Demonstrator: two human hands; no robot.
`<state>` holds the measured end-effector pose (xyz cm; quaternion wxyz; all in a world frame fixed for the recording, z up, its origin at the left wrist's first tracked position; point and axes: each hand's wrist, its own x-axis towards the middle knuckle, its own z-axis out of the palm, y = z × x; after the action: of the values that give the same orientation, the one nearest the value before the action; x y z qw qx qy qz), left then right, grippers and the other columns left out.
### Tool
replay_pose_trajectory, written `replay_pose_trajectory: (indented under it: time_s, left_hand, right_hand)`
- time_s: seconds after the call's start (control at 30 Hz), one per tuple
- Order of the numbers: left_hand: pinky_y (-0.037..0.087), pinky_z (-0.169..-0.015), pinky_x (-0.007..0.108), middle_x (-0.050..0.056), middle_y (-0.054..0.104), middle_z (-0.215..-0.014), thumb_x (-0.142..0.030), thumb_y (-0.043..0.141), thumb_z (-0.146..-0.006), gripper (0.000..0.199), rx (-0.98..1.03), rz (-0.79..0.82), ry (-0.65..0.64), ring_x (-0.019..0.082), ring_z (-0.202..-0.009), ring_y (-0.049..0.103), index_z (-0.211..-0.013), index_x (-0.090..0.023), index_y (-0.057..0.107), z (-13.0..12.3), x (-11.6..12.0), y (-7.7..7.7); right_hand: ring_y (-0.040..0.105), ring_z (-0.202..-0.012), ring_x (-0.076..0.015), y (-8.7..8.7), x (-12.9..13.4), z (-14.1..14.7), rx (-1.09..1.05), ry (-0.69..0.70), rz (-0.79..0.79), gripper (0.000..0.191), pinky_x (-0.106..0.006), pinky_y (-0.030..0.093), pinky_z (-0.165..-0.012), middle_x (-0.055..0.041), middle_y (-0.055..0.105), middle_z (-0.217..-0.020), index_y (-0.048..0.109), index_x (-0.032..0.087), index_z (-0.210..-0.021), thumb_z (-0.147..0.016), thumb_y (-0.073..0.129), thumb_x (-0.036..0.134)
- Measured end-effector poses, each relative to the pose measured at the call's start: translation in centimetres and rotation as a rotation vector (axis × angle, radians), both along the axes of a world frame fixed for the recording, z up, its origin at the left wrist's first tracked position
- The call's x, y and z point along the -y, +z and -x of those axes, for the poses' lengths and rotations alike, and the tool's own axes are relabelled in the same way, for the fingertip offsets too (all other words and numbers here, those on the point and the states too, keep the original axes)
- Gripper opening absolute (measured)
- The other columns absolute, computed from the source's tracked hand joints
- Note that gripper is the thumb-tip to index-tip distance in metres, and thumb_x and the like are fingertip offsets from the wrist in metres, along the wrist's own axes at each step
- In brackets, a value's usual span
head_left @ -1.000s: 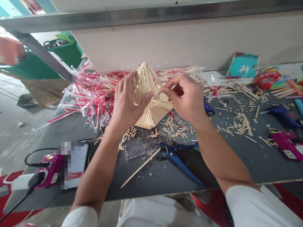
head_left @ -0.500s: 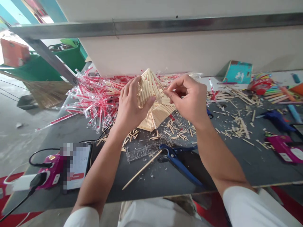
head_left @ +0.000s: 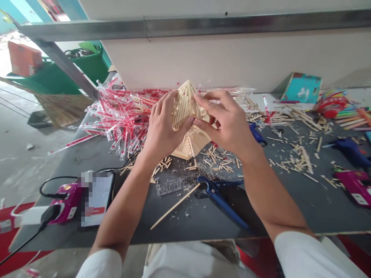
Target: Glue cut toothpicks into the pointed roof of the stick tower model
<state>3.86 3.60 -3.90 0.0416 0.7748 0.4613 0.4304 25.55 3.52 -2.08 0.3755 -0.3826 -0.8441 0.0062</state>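
1. At mid-table, beyond the blue-handled cutter: stands peak-up as a pyramid of wooden sticks, above a flared lower tier.
2. Held cupped at the left slope by the left hand; touched at the right edge by the right hand, with thumbs almost meeting in front. Cannot tell whether pinched or merely pressed at right.
3. Probably light, stiff, fragile along the joints; best taken low on opposite slopes, without squeezing.
4. Across the dark tabletop: scattered offcuts, a clear ruler, a loose stick; far left, red-and-clear plastic wrappers.
5. Near left, a phone beside a purple power strip; at right, a blue glue gun.
6. Behind, a pale wall panel and metal rail.
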Motion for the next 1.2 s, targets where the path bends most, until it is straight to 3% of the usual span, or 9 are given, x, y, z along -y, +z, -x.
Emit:
replay_pose_trajectory:
  time_s: [0.3,0.47,0.53,0.7,0.77,0.87,0.97,1.2]
  left_hand:
    - [0.037,-0.125,0.054,0.014,0.051,-0.158,-0.057,0.065,-0.095,0.068,0.019,0.022,0.011,0.032,-0.15,0.044,-0.152,-0.026,0.042,-0.1,0.2,0.1]
    - [0.036,-0.125,0.053,0.015,0.05,-0.159,-0.058,0.065,-0.095,0.07,0.017,0.042,0.016,0.033,-0.149,0.044,-0.152,-0.025,0.042,0.0,0.4,0.2]
    - [0.036,-0.125,0.053,0.015,0.05,-0.159,-0.058,0.065,-0.095,0.07,0.014,0.051,0.019,0.033,-0.149,0.044,-0.152,-0.026,0.042,-0.1,0.4,0.3]
    - [0.036,-0.125,0.053,0.015,0.05,-0.159,-0.059,0.065,-0.095,0.07,0.021,0.045,0.016,0.033,-0.149,0.044,-0.152,-0.024,0.042,-0.1,0.4,0.2]
    - [0.036,-0.125,0.054,0.015,0.049,-0.159,-0.059,0.064,-0.095,0.07,0.023,0.043,0.012,0.034,-0.15,0.044,-0.152,-0.026,0.041,0.0,0.4,0.2]
    - [0.037,-0.125,0.054,0.014,0.05,-0.159,-0.059,0.064,-0.095,0.069,0.011,0.037,0.011,0.033,-0.15,0.044,-0.152,-0.026,0.042,0.0,0.4,0.2]
    - [0.037,-0.125,0.053,0.015,0.049,-0.159,-0.057,0.064,-0.096,0.068,0.0,0.03,0.012,0.033,-0.15,0.044,-0.152,-0.026,0.041,0.0,0.3,0.1]
    - [0.037,-0.125,0.054,0.014,0.049,-0.159,-0.058,0.064,-0.095,0.07,0.001,0.028,0.003,0.034,-0.149,0.044,-0.153,-0.027,0.04,0.1,0.3,0.0]
  right_hand:
    - [0.066,-0.092,-0.0214,0.5,1.0,-0.1,-0.006,-0.021,0.006,0.034,-0.043,0.058,-0.085,-0.0101,0.063,-0.129,0.069,0.028,-0.133,-0.101,0.061,0.04]
    - [0.066,-0.091,-0.0226,0.7,0.9,-0.4,-0.037,-0.025,-0.022,0.018,-0.044,0.056,-0.086,-0.0086,0.066,-0.121,0.075,0.026,-0.108,-0.101,0.06,0.032]
    - [0.067,-0.095,-0.0242,0.7,0.8,-0.4,-0.06,-0.028,-0.022,0.017,-0.044,0.056,-0.086,-0.0089,0.066,-0.121,0.074,0.027,-0.109,-0.1,0.06,0.032]
    - [0.066,-0.097,-0.0239,0.5,0.6,-0.3,-0.047,-0.01,0.015,0.039,-0.043,0.058,-0.083,-0.011,0.059,-0.134,0.064,0.03,-0.138,-0.099,0.063,0.036]
    - [0.065,-0.096,-0.0234,0.4,0.6,-0.3,-0.035,-0.011,0.011,0.034,-0.043,0.057,-0.083,-0.0104,0.06,-0.131,0.068,0.03,-0.132,-0.1,0.062,0.038]
    - [0.065,-0.091,-0.0223,0.6,0.6,-0.7,-0.028,-0.02,-0.009,0.019,-0.043,0.055,-0.082,-0.009,0.065,-0.117,0.077,0.026,-0.105,-0.099,0.063,0.036]
    - [0.063,-0.084,-0.021,0.8,0.6,-1.0,0.006,-0.019,0.005,0.015,-0.041,0.052,-0.077,-0.0075,0.068,-0.105,0.074,0.023,-0.089,-0.097,0.064,0.03]
    - [0.061,-0.07,-0.0151,1.0,0.5,-1.3,-0.046,0.004,0.103,0.005,-0.036,0.05,-0.075,-0.0023,0.07,-0.092,0.07,0.022,-0.095,-0.092,0.068,0.019]
